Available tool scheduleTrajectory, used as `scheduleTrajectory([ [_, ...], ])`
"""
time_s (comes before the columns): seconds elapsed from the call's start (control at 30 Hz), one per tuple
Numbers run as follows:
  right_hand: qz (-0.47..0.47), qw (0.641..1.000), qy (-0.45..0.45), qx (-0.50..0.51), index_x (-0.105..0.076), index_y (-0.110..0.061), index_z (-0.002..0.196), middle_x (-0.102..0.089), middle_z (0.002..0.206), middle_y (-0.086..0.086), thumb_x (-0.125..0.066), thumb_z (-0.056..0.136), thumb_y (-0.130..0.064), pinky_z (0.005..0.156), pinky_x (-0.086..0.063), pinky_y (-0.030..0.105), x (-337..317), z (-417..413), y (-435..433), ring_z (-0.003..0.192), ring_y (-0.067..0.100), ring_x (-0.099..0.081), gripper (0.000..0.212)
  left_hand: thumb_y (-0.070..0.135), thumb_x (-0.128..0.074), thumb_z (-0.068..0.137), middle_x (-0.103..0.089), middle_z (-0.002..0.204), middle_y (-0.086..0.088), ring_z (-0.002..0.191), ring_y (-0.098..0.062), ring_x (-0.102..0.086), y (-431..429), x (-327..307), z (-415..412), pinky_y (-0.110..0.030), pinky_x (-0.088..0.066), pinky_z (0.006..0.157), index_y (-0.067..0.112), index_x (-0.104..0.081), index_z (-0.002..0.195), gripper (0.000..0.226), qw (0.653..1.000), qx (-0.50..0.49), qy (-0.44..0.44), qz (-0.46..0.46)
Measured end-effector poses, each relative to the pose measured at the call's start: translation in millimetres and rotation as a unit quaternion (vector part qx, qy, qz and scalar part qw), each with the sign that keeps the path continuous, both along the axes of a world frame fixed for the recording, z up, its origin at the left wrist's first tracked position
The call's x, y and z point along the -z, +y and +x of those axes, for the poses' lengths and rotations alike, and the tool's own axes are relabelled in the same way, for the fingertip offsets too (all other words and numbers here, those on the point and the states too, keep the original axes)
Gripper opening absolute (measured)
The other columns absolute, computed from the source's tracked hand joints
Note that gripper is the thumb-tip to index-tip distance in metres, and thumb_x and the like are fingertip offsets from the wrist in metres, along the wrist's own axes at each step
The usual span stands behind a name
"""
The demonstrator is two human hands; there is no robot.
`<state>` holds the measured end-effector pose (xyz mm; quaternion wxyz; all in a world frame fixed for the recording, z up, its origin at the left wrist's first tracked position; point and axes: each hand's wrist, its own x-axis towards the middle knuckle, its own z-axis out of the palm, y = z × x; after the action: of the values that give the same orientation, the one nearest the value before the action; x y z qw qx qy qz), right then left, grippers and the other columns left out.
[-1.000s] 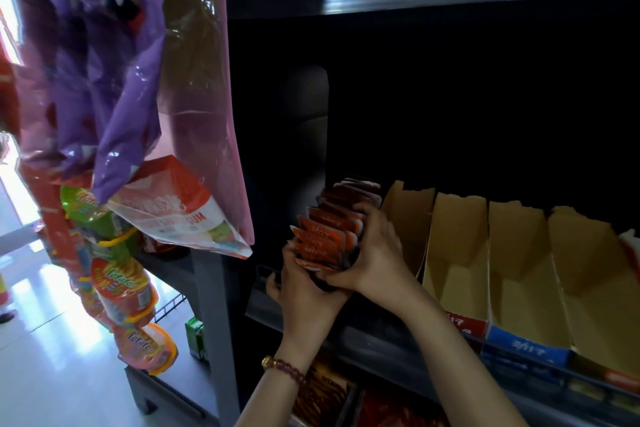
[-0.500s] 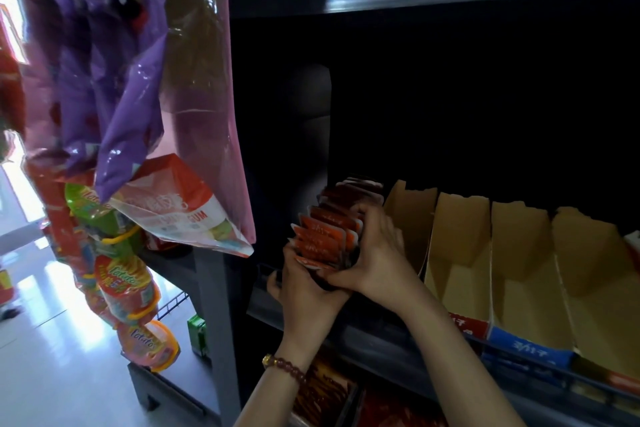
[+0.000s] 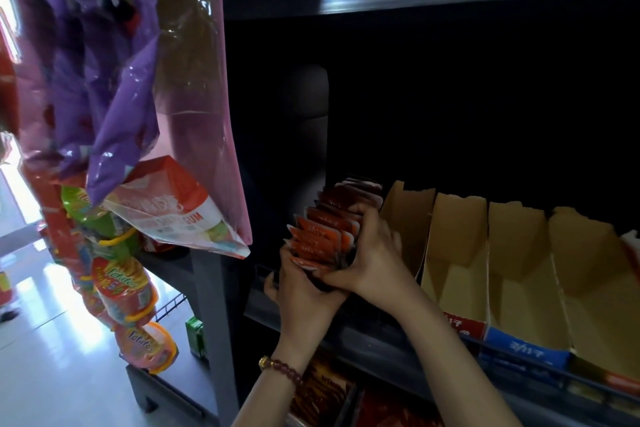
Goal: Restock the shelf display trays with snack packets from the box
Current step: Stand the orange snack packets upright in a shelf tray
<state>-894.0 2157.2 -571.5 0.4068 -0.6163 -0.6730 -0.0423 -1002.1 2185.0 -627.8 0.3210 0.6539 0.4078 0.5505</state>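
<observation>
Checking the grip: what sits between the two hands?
A row of red packets, held between the left hand and the right hand; the head view shows it.

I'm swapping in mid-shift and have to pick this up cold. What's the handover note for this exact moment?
Left hand: grips the front of the red packets from below.
Right hand: fingers curled over the row's right side.
Packets: an upright row at the left end of the shelf; whatever tray holds them is hidden.
Done: that one row is in, apparently being squared up.
Left: the four cardboard trays to its right look empty and need filling. The supply box is out of view.
</observation>
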Motion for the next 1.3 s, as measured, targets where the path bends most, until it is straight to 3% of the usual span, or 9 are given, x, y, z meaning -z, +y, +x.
scheduleTrajectory([
  [0.1,0.001,1.000,0.012,0.010,-0.024,-0.024,0.133,-0.037,0.126,-0.016,-0.073,0.053,-0.060,0.096,-0.013,0.024,1,0,-3,0.121,0.001,-0.029,0.100,0.055,-0.061,0.044,-0.059,0.105,0.017,0.097,0.034,-0.030,0,0,0,-0.039,-0.009,0.114,0.021,-0.036,0.126,0.092,1.000,0.001,0.001,-0.004],
  [0.17,-0.003,1.000,0.015,0.027,-0.023,-0.023,0.137,-0.036,0.130,-0.014,-0.077,0.052,-0.061,0.096,-0.011,0.022,1,0,-3,0.121,0.000,-0.026,0.107,0.057,-0.059,0.043,-0.061,0.105,0.014,0.099,0.025,-0.038,0,0,0,-0.039,-0.008,0.114,0.022,-0.036,0.125,0.092,1.000,0.002,-0.002,-0.007],
  [0.33,-0.026,0.997,-0.027,0.063,-0.030,-0.023,0.136,-0.036,0.124,-0.006,-0.047,0.042,-0.079,0.090,-0.012,0.020,1,-2,-2,0.121,0.013,-0.029,0.111,0.058,-0.054,0.041,-0.059,0.104,0.016,0.099,0.006,-0.047,-3,-3,-1,-0.032,-0.007,0.111,0.018,-0.036,0.128,0.097,1.000,-0.003,-0.002,-0.005],
  [0.43,-0.020,0.997,-0.042,0.062,-0.030,-0.022,0.135,-0.032,0.126,-0.006,-0.046,0.044,-0.079,0.091,-0.011,0.018,-1,-1,-4,0.124,0.012,-0.025,0.108,0.058,-0.057,0.042,-0.060,0.107,0.014,0.106,0.002,-0.050,-3,-2,-2,-0.032,-0.009,0.110,0.021,-0.035,0.127,0.095,1.000,0.007,-0.006,-0.001],
  [0.6,-0.027,0.996,-0.082,0.028,-0.024,-0.027,0.143,-0.012,0.155,-0.009,-0.055,0.052,-0.080,0.109,-0.011,0.032,-4,7,-2,0.143,0.009,-0.010,0.109,0.061,-0.061,0.044,-0.055,0.108,0.022,0.103,0.019,-0.041,-3,-1,-1,-0.026,-0.006,0.106,0.027,-0.034,0.125,0.092,1.000,0.010,-0.009,0.012],
  [0.83,-0.055,0.997,-0.056,0.004,-0.019,-0.033,0.145,-0.028,0.146,-0.015,-0.055,0.049,-0.078,0.093,-0.016,0.023,-10,6,-1,0.133,0.007,-0.023,0.111,0.045,-0.070,0.050,-0.058,0.104,0.024,0.101,0.023,-0.042,2,3,0,-0.028,-0.006,0.109,0.026,-0.035,0.125,0.085,1.000,0.000,0.003,0.010],
  [0.97,-0.060,0.998,-0.027,0.009,-0.021,-0.034,0.145,-0.027,0.145,-0.013,-0.059,0.044,-0.078,0.093,-0.012,0.022,-12,6,0,0.132,0.008,-0.021,0.116,0.054,-0.059,0.045,-0.059,0.106,0.018,0.104,0.014,-0.045,1,0,-1,-0.041,-0.009,0.113,0.022,-0.035,0.127,0.091,1.000,0.000,0.003,-0.002],
  [1.03,-0.064,0.998,-0.019,0.019,-0.021,-0.033,0.146,-0.026,0.147,-0.011,-0.070,0.046,-0.074,0.091,-0.010,0.021,-13,5,-1,0.133,0.008,-0.019,0.119,0.054,-0.059,0.045,-0.059,0.106,0.017,0.104,0.021,-0.040,1,0,-1,-0.042,-0.009,0.113,0.022,-0.035,0.126,0.091,1.000,0.002,0.002,-0.005],
  [1.3,-0.101,0.994,0.029,0.020,-0.018,-0.037,0.147,-0.021,0.151,-0.010,-0.082,0.055,-0.057,0.099,-0.015,0.027,-18,8,-13,0.135,0.014,-0.017,0.114,0.023,-0.084,0.062,-0.053,0.104,0.023,0.092,0.036,-0.030,1,1,-1,-0.030,-0.004,0.111,0.020,-0.034,0.128,0.083,1.000,-0.005,0.018,-0.006],
])
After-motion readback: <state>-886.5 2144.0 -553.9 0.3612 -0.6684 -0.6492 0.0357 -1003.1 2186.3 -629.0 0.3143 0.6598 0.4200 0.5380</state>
